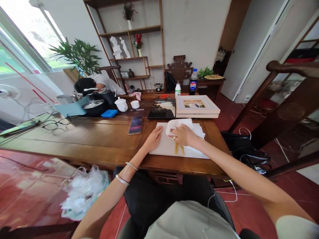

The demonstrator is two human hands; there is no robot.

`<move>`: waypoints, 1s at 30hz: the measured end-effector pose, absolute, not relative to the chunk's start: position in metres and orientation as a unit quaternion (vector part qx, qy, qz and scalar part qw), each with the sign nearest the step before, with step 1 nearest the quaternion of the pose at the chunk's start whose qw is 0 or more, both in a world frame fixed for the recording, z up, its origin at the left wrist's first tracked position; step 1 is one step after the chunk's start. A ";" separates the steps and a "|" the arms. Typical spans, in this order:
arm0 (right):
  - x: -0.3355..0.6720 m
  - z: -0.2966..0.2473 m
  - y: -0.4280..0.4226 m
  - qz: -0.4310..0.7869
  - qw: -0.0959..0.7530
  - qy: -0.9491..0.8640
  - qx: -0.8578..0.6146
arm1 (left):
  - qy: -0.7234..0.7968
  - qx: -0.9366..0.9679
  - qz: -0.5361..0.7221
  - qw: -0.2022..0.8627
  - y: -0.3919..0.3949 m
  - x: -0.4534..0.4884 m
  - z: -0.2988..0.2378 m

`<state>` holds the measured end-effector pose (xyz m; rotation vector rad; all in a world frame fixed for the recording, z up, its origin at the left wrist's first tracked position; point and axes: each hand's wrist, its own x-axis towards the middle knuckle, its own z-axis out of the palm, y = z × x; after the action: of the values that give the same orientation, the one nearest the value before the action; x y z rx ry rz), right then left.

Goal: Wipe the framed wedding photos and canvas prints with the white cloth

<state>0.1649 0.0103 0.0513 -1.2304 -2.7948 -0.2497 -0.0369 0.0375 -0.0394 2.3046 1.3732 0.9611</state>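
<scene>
From my end I see the right hand [183, 135] holding a bunched white cloth [171, 128], its fingers curled tightly into it and pressing it against a white board [159, 148]. The left hand [153, 138] lies flat on the board's left edge, fingers stretched out and fairly close together, gripping nothing. The board sits at the near edge of the wooden table [112, 146], with two yellow strips [176, 148] showing just below my right hand. A white, ragged-edged patch spreads right of the cloth; I can't tell whether it belongs to it. Just beyond the board are a dark album [158, 112] and, touching or nearly so, a pale box [211, 107]. The phone [135, 125] lies left of the board, near my left hand. Behind the album and box I see orange-red scissors [164, 96], a white bottle [177, 90] and a cola bottle [193, 83].
</scene>
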 end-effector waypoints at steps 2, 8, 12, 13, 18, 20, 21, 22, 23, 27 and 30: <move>0.157 0.048 0.020 -0.088 0.042 -0.911 -0.400 | 0.473 0.801 0.336 0.146 0.038 -0.037 -0.040; 0.146 0.036 -0.023 -0.093 0.046 -0.933 -0.346 | 0.467 0.797 0.348 0.158 0.038 -0.037 -0.041; 0.155 0.034 -0.059 -0.060 0.075 -0.955 -0.280 | 0.468 0.798 0.351 0.148 0.038 -0.036 -0.041; 0.159 0.035 -0.060 -0.045 0.079 -0.956 -0.280 | 0.468 0.798 0.350 0.147 0.038 -0.036 -0.041; 0.169 0.042 -0.019 0.048 0.097 -0.905 -0.411 | 0.470 0.802 0.341 0.143 0.038 -0.036 -0.040; 0.167 0.044 0.009 0.056 0.109 -0.883 -0.453 | 0.471 0.802 0.340 0.142 0.038 -0.036 -0.040; 0.164 0.045 0.023 0.056 0.115 -0.876 -0.466 | 0.472 0.801 0.340 0.141 0.038 -0.036 -0.040; 0.160 0.046 0.035 0.059 0.120 -0.868 -0.478 | 0.473 0.800 0.340 0.140 0.038 -0.036 -0.040; 0.155 0.047 0.046 0.063 0.125 -0.861 -0.488 | 0.474 0.800 0.341 0.139 0.038 -0.036 -0.040; 0.128 0.049 0.075 0.088 0.140 -0.849 -0.502 | 0.471 0.799 0.345 0.140 0.037 -0.036 -0.037; 0.110 0.052 0.084 0.109 0.145 -0.852 -0.490 | 0.468 0.800 0.347 0.143 0.035 -0.035 -0.034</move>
<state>0.1099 0.0836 0.0517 -1.4127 -2.4548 0.3142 -0.0355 0.0352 -0.0341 2.3082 1.3506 1.0012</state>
